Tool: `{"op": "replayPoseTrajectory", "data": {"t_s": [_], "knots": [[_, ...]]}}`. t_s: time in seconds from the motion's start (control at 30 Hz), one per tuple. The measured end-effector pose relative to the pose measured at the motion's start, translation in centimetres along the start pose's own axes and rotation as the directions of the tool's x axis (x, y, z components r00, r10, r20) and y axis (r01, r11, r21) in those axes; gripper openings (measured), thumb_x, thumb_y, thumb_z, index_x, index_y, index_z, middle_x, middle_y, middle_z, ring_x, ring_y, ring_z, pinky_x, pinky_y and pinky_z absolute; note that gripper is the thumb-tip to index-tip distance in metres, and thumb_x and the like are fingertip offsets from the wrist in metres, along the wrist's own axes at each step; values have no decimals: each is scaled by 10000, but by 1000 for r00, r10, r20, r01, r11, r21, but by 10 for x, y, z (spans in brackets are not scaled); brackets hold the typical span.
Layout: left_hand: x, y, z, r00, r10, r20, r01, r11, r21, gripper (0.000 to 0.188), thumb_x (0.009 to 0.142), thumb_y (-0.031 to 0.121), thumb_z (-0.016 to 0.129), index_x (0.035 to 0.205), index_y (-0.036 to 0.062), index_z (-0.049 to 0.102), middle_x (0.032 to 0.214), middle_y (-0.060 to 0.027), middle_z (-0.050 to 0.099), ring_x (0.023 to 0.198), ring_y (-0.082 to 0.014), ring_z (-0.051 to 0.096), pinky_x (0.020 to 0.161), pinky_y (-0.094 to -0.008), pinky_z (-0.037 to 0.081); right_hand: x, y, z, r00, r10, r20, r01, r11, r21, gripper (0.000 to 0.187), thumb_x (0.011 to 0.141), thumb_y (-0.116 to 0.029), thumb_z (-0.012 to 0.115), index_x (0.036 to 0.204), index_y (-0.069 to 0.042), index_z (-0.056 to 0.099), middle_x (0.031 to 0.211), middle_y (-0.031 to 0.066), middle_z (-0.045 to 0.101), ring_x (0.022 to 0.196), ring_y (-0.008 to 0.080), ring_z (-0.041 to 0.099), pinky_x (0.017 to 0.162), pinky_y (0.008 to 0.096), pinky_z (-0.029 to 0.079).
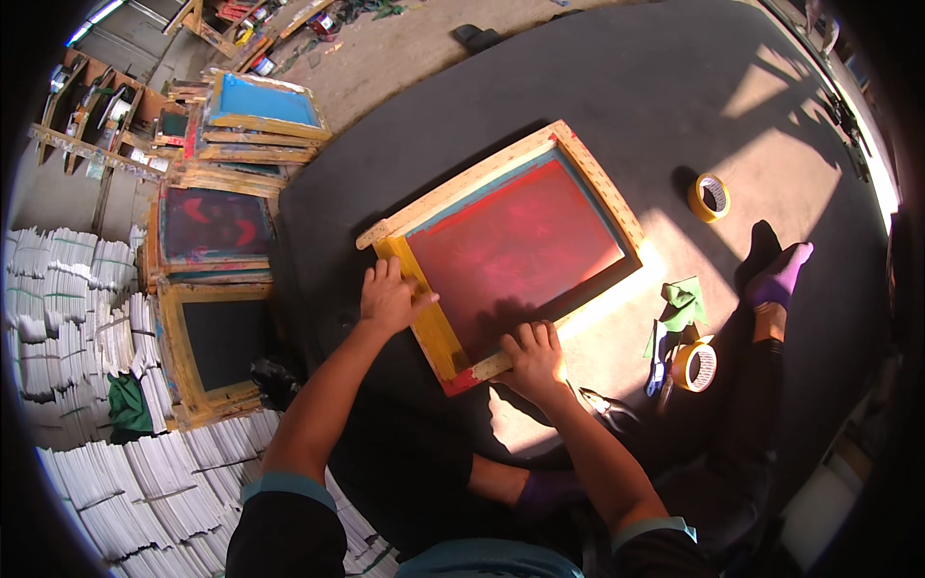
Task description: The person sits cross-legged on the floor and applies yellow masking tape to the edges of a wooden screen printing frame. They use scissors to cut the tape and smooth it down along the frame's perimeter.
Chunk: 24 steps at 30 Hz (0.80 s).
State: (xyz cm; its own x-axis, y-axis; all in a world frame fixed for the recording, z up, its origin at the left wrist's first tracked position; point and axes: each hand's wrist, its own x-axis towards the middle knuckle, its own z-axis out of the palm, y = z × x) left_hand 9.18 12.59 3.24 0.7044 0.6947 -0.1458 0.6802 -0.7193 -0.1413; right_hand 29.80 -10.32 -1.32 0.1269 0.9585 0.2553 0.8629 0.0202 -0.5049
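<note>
A wooden screen printing frame with red-stained mesh is tilted in front of me. Yellow tape covers its left side bar. My left hand is closed on that taped bar, fingertips over the outer edge and thumb reaching toward the mesh. At the near edge my right hand grips the bar close to the red-painted corner, its fingers bent over the wood. The undersides of both hands are hidden.
Right of the frame lie tape rolls, a green cloth, a blue-handled tool and dark-handled pliers. More frames are stacked at left, near bundled white paper. My purple-socked foot rests at right.
</note>
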Motion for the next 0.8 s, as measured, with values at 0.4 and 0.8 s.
{"op": "replayPoseTrajectory", "data": {"t_s": [0.4,0.8], "knots": [[-85,66,40,881,-440,175,419,553,-720,986,926,411,774,1589,-19,184,1450,-296,501,1324,-451,557,1076,-504,492,-11,73,-39,997,2,77,14,979,-201,582,657,-299,868,1193,-136,712,1247,96,654,1321,324,537,1204,563,290],[-49,29,45,739,-613,278,613,444,-653,893,951,541,678,1572,24,297,1415,-251,544,1263,-439,616,965,-549,556,17,5,-38,965,24,263,6,994,-111,594,834,-528,798,1282,-146,722,1291,132,650,1247,319,569,1128,502,386]]}}
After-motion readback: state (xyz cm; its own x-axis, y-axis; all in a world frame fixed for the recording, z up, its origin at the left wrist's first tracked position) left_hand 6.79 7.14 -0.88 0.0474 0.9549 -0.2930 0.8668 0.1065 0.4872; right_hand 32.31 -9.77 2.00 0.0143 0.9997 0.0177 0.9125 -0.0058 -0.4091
